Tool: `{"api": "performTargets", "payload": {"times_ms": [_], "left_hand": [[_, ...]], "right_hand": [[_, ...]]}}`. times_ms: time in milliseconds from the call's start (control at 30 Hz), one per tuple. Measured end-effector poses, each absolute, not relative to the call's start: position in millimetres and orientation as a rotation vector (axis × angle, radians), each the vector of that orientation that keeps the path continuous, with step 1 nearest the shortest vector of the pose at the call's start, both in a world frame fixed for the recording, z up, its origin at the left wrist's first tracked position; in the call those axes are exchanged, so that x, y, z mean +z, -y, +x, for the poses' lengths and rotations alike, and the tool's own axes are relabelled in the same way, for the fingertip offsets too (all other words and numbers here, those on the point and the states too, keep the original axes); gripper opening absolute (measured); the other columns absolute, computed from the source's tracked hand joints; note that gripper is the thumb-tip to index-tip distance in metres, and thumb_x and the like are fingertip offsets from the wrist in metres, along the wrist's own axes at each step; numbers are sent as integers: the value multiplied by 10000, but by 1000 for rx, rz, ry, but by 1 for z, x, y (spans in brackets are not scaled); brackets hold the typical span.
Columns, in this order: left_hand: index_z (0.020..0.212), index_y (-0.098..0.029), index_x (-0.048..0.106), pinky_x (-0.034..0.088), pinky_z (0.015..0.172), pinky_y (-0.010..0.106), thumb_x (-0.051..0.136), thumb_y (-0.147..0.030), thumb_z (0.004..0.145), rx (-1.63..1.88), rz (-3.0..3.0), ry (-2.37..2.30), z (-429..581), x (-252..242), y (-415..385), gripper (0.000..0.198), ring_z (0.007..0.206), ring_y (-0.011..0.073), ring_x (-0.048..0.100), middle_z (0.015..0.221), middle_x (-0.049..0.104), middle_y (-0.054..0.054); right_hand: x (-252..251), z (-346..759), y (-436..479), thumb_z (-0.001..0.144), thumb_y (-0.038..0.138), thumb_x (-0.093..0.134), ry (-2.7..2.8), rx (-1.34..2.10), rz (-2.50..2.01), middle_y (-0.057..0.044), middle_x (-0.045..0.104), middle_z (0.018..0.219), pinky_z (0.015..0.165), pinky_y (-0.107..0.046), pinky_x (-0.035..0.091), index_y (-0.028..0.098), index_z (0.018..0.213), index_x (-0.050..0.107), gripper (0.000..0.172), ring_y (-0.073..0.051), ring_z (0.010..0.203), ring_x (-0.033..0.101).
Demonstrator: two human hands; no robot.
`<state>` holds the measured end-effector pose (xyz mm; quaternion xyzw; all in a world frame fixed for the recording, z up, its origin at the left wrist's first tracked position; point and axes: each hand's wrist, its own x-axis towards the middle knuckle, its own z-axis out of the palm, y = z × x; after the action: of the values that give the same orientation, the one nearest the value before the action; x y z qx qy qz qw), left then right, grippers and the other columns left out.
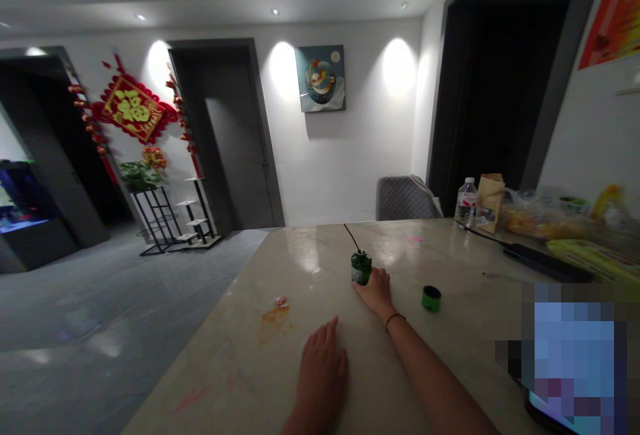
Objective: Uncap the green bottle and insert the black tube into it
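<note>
My right hand (377, 293) lies open with its fingers only touching the green bottle (361, 267) at 11 o'clock, so the bottle stands unheld, its thin black wire (351, 238) upright, the green cap (431, 298) at 3 o'clock, my empty left hand (321, 372) flat on the stone tabletop (235, 362)

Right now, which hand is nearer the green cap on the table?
Right. The right hand rests just left of the green cap, not touching it; the left hand lies farther away, lower left of the cap, nearer the person.
</note>
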<state>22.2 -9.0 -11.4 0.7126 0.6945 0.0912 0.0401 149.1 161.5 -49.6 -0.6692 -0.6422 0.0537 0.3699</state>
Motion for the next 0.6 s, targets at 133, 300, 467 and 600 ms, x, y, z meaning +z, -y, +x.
{"api": "performTargets", "payload": {"times_ms": [133, 300, 467, 600], "left_hand": [[1329, -119, 328, 233, 1066, 328, 318, -197, 806, 294, 2181, -2127, 23, -11, 9, 529, 1248, 177, 361, 1357, 414, 89], [1325, -107, 338, 249, 1062, 339, 299, -212, 812, 288, 2200, -2115, 22, -10, 9, 525, 1241, 191, 371, 1351, 420, 95], [1320, -122, 349, 257, 1056, 330, 293, -216, 813, 299, 2228, -2115, 22, -9, 10, 519, 1233, 188, 383, 1337, 439, 87], [1318, -105, 344, 256, 1049, 332, 322, -230, 816, 320, 2225, -2097, 22, -7, 9, 518, 1223, 195, 390, 1328, 446, 102]], "right_hand": [[-54, 150, -165, 623, 362, 619, 1632, 101, -1692, -168, 588, 934, 846, -348, 385, 73, 965, 559, 452, -289, 948, 526], [-58, 151, -168, 645, 286, 607, 1599, 117, -1634, -164, 594, 994, 864, -341, 392, 63, 1063, 511, 483, -280, 960, 542], [-54, 152, -168, 653, 222, 593, 1596, 246, -1598, -168, 560, 1133, 923, -331, 366, 61, 1181, 436, 574, -276, 1059, 516], [-51, 158, -160, 666, 167, 553, 1586, 293, -1647, -210, 488, 1229, 927, -321, 364, 23, 1273, 329, 663, -282, 1143, 461]]}}
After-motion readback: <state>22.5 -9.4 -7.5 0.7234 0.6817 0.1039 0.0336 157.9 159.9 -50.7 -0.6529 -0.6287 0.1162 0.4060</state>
